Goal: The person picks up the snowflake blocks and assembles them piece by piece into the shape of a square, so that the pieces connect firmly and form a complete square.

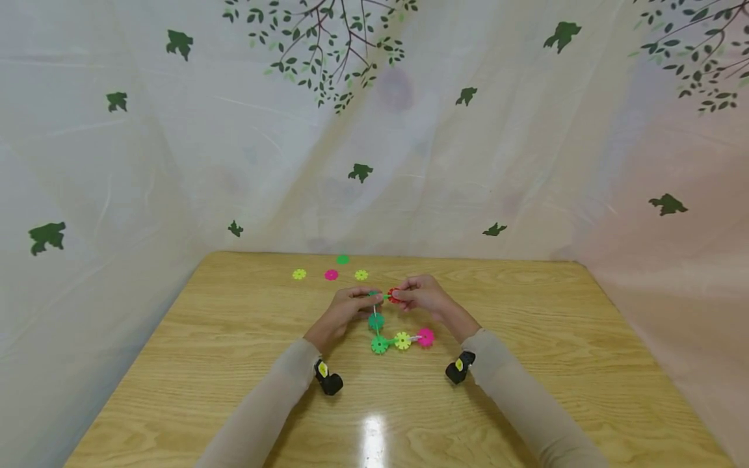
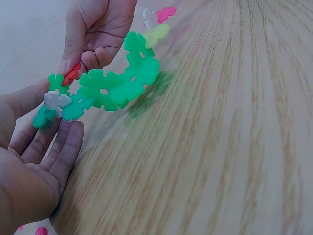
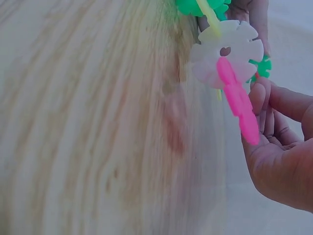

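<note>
A chain of notched plastic discs hangs between my hands, several pieces slotted edge to edge. In the head view it runs down through a teal disc [image 1: 376, 322] to a green disc [image 1: 379, 344], then right through a yellow disc [image 1: 402, 340] and a white disc [image 3: 208, 61] to a pink disc [image 1: 426, 337]. My left hand [image 1: 344, 311] pinches the chain's upper end, beside another white disc [image 2: 57, 100]. Between right thumb and fingers, my right hand [image 1: 432, 300] pinches a red disc [image 1: 393, 296]. It meets a small green disc [image 2: 56, 83]; how deeply they join is hidden.
Loose discs lie flat near the far edge of the wooden table [image 1: 205, 364]: a green one [image 1: 342, 259], a pink one [image 1: 331, 275], a yellow one [image 1: 300, 274] and another yellow one [image 1: 361, 275]. Behind the table hangs a pale printed curtain [image 1: 281, 162].
</note>
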Demonstrator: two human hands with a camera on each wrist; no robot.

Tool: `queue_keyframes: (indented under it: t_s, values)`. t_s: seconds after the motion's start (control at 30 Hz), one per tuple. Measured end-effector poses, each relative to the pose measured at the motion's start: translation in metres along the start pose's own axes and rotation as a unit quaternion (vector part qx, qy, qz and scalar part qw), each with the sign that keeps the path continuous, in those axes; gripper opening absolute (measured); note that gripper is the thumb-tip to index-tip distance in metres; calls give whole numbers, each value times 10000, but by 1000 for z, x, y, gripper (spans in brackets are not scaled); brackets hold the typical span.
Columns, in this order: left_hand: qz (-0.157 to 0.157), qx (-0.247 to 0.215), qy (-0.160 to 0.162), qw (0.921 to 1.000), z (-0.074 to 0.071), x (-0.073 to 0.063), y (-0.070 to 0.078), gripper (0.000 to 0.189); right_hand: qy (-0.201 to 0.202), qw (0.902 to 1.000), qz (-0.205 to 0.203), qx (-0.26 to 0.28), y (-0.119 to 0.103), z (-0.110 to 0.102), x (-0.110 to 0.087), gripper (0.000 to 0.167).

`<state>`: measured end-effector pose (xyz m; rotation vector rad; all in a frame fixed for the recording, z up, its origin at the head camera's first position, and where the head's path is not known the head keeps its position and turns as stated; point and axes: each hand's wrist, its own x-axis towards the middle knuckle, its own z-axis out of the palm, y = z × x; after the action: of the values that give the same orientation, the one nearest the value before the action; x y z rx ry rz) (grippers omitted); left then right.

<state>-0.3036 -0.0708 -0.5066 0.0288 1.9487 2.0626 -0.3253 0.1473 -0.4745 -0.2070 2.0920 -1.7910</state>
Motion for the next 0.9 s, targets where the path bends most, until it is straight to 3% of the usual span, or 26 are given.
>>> queue_keyframes:
  t_s: [0.67, 0.9]
  values:
    - [-63, 112, 8, 9999, -1, -2, 1, 36, -16, 9998, -9, -209, -3, 5, -1, 12]
    - [-131, -12, -21, 9999, -2, -5, 3, 35, -189, 9985, 4, -514, -5, 0, 3, 22]
